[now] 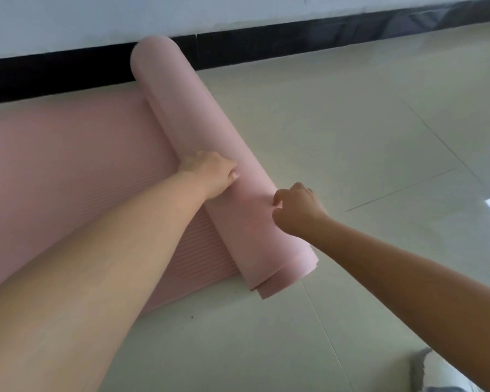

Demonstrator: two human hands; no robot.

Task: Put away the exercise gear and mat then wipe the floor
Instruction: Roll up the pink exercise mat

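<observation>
A pink exercise mat [68, 154] lies on the pale tiled floor, its right part rolled into a thick roll [198, 131] that runs from the black skirting down toward me. My left hand [210, 172] grips the roll on its left side, fingers curled over where the roll meets the flat part. My right hand [297, 207] grips the roll's right side nearer the loose end, fingers curled against the foam. The roll's near end [280, 278] shows layered edges.
A black skirting board [266, 43] and a white wall [96, 21] run along the back. Pale floor tiles [351, 137] spread to the right, with small dark specks near the mat's front edge. A grey-white cloth [436, 372] shows at the bottom right corner.
</observation>
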